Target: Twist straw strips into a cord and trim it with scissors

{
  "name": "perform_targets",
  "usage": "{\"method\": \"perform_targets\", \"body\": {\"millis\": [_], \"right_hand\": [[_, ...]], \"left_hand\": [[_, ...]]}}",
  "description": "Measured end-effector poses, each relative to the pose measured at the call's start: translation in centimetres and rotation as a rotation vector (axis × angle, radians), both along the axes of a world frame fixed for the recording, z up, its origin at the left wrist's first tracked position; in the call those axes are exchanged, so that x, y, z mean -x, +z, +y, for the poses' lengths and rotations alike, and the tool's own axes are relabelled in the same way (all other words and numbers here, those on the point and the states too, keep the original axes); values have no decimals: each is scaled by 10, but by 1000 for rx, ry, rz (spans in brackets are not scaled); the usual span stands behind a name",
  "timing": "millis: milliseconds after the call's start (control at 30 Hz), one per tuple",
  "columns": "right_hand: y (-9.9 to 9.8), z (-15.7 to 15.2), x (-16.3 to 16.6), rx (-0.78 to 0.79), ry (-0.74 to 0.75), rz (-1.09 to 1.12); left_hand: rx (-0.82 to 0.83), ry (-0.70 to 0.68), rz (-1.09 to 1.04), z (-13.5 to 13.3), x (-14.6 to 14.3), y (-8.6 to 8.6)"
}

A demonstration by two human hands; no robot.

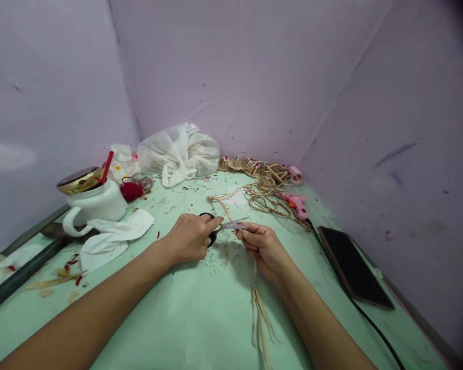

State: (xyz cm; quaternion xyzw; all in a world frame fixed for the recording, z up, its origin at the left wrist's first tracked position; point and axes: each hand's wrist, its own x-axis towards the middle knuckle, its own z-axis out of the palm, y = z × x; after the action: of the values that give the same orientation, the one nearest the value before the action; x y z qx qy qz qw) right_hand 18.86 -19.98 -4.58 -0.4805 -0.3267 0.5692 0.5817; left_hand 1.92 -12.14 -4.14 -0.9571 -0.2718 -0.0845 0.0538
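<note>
My left hand is closed round the black handles of a pair of scissors, whose blades point right and stand a little apart. The blades reach the fingertips of my right hand. Pinched in that hand is a braided straw cord. Part of the cord runs away from me toward a tangle of similar cord. Below the hand its loose strands hang down and fan out. My fingers hide the exact spot where blades and cord meet.
A pink glue gun with a black cable lies right of the tangle, near a dark phone. On the left stand a white mug, a crumpled cloth and a hammer. Behind are red yarn and a plastic bag.
</note>
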Motion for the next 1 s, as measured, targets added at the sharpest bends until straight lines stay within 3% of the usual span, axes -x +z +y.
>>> {"method": "perform_targets", "body": {"millis": [300,433,567,733,1000], "right_hand": [[-2,0,-1,-10,13,-33],[1,1,-1,-12,-15,14],[3,1,-1,-13,-50,39],[0,2,0,1,-100,-18],[-1,2,-2,-4,-126,-149]], "left_hand": [[88,-11,-34,2,1,-1],[205,3,-186,1,1,0],[294,119,-369,1,-2,2],[301,239,-471,0,-6,2],[286,228,-441,-2,-7,-3]]}}
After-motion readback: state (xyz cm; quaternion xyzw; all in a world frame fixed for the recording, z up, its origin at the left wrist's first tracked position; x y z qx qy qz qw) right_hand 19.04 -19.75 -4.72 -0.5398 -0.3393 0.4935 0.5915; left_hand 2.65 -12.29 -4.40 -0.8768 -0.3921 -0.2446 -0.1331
